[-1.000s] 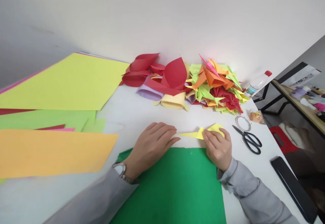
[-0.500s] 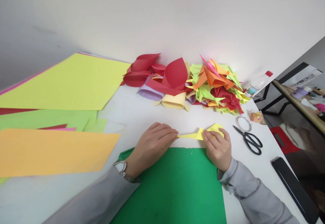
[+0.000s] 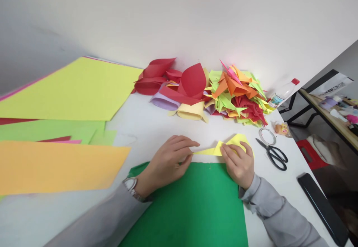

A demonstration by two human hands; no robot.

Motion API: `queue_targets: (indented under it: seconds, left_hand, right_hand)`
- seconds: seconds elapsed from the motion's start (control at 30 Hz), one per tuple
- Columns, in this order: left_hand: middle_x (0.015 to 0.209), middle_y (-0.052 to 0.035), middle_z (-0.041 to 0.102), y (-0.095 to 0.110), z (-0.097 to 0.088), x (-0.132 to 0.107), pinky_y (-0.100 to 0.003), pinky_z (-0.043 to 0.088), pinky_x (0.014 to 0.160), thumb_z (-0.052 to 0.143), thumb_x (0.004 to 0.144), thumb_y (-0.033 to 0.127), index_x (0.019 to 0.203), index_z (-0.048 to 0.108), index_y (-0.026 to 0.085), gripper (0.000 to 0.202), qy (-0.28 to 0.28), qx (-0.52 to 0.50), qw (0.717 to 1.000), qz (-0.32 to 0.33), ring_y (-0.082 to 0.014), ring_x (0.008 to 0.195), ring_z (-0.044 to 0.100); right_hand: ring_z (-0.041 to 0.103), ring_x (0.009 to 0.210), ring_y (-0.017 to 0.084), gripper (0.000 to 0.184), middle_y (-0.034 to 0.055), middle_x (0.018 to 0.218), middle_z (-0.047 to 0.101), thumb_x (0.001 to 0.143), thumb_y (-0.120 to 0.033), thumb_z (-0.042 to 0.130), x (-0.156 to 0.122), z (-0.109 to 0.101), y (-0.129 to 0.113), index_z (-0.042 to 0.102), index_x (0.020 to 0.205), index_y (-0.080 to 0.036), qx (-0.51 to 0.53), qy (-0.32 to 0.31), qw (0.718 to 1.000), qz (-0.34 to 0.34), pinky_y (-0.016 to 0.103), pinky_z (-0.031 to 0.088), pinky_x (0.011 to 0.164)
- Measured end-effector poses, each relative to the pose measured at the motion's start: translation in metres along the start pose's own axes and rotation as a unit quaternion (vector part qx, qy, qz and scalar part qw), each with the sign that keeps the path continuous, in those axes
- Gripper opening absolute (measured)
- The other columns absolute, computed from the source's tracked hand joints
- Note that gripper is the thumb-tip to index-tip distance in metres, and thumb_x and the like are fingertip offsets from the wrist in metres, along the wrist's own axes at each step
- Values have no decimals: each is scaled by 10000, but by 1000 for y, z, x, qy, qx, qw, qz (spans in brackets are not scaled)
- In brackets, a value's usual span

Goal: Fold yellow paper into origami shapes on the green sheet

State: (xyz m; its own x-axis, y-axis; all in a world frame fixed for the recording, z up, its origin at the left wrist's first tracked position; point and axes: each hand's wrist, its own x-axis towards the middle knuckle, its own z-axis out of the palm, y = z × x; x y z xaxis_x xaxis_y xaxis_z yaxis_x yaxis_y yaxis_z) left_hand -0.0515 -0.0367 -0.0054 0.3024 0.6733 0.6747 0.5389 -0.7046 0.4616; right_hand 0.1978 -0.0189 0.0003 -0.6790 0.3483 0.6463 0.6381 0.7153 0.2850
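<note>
A folded piece of yellow paper (image 3: pixel 236 142) with a long narrow point lies across the white table just beyond the green sheet (image 3: pixel 192 206). My right hand (image 3: pixel 239 165) grips its wider folded end, fingers over the top. At the other end, my left hand (image 3: pixel 170 163) has its thumb and a fingertip closed at the narrow tip, while the index finger is raised and stretched out above. A watch (image 3: pixel 131 184) circles my left wrist.
Black scissors (image 3: pixel 274 154) and a tape roll (image 3: pixel 267 136) lie right. Behind are folded paper shapes (image 3: pixel 235 94), red curled paper (image 3: pixel 192 81) and a bottle (image 3: pixel 282 92). Orange (image 3: pixel 61 166) and yellow-green sheets (image 3: pixel 75 90) cover the left. A black case (image 3: pixel 323 209) lies near the right edge.
My left index finger has lifted away from the other fingers, and the left thumb now shows. The right hand keeps its grip, the yellow paper's wide end slightly raised.
</note>
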Motion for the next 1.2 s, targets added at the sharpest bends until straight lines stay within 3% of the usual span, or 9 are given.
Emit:
queue_targets:
  seconds: [0.1,0.2,0.27,0.37,0.43,0.57,0.73,1.1,1.2]
  left_hand:
    - [1155,-99,660,3,-1,-2,-390,488,862,525,728,122,959,588,187,248,-90,-223,952,-189,-228,1008,623]
    - [1111,-99,667,5,-2,-2,-403,507,832,511,730,221,1107,573,175,385,-191,-462,799,-333,-243,946,658]
    - [1093,-94,683,7,-4,0,-404,505,827,528,715,259,1130,589,168,429,-229,-562,711,-355,-251,916,669]
    - [1138,-88,683,13,-9,5,-385,501,818,598,658,297,1147,618,170,505,-295,-621,648,-328,-269,934,659]
    - [1125,-81,689,18,-12,10,-361,508,789,642,669,355,1124,638,173,490,-314,-613,645,-331,-268,932,654]
    - [819,-45,705,31,-7,16,-294,517,663,664,753,470,971,652,149,389,-303,-538,690,-377,-205,774,661]
    - [552,42,611,39,8,13,-219,452,429,722,678,541,683,500,173,430,-246,-495,710,-437,-118,466,589]
    - [594,-5,690,38,6,12,-224,467,397,766,634,501,617,428,184,464,-247,-508,688,-456,-160,460,647]
    - [650,-29,714,32,4,11,-232,474,409,751,646,504,612,432,182,454,-250,-493,698,-456,-161,468,652]
  right_hand:
    - [643,955,181,256,50,1050,738,926,-75,451,1,-5,-2,666,1053,-135,8,23,999,-23,402,369,971]
    - [650,983,176,286,49,1044,740,940,-81,415,2,-11,-5,683,1023,-134,27,43,997,-64,389,372,982]
    - [654,981,167,307,40,1046,740,947,-83,396,3,-15,-7,694,997,-133,37,46,995,-81,378,369,995]
    - [651,1003,155,306,22,1062,736,948,-91,403,3,-19,-8,701,996,-144,43,41,994,-90,364,355,1028]
    - [647,1026,151,293,13,1076,732,940,-99,425,2,-20,-8,704,1004,-160,44,37,994,-96,359,344,1051]
    - [640,1060,163,266,29,1086,728,924,-135,463,0,-19,-13,713,1012,-159,55,69,986,-141,358,330,1079]
    - [632,1092,174,258,36,1093,725,914,-147,473,1,-15,-15,718,994,-156,61,80,984,-150,356,321,1091]
    - [574,1192,188,336,23,1142,708,903,-100,404,-3,-16,-11,695,1054,-172,56,59,992,-101,357,270,1112]
    - [544,1221,190,403,25,1231,664,888,-129,454,-7,-4,-4,592,1250,-235,86,34,995,28,390,241,1124]
